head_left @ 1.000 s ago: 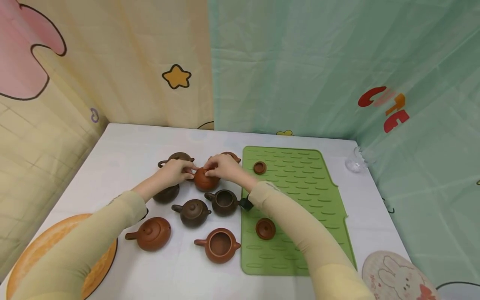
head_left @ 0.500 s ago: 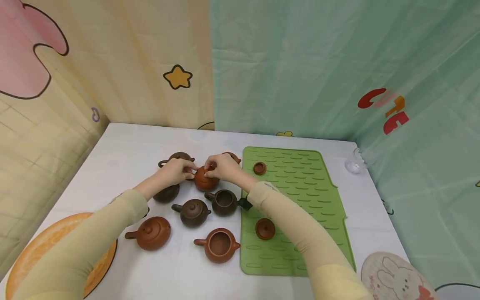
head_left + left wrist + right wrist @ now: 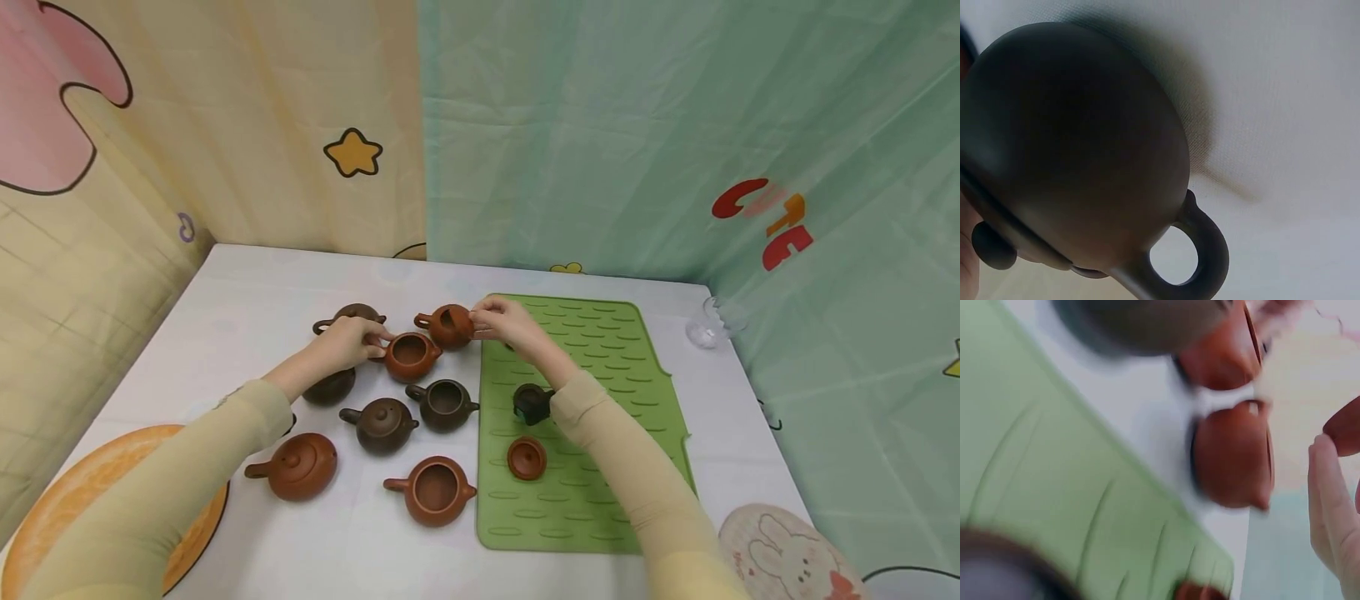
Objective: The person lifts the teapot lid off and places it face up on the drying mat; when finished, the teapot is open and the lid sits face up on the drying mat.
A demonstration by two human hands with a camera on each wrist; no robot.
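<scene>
My left hand [image 3: 347, 342] pinches the handle of a reddish clay teapot [image 3: 411, 372], whose mouth is uncovered. To the right, over the mat's left edge, my right hand [image 3: 507, 322] pinches a reddish teapot lid [image 3: 1345, 430], seen at the right side of the right wrist view. Just left of that hand stands a second reddish teapot [image 3: 450, 337] with a dark opening, partly covered from sight. The left wrist view is mostly filled by a dark brown lidded teapot [image 3: 1079, 144]; of the left hand only a sliver shows there.
Around the hands stand dark teapots [image 3: 386, 429] and reddish teapots [image 3: 300, 468], some lidded. A green mat [image 3: 592, 500] at right bears a reddish lid [image 3: 527, 458]. A round orange mat [image 3: 197, 533] lies front left, a clear glass dish [image 3: 707, 331] far right.
My right hand has lifted the lid off the reddish teapot and moved right, towards the green mat. The left hand has stayed at the teapot's handle.
</scene>
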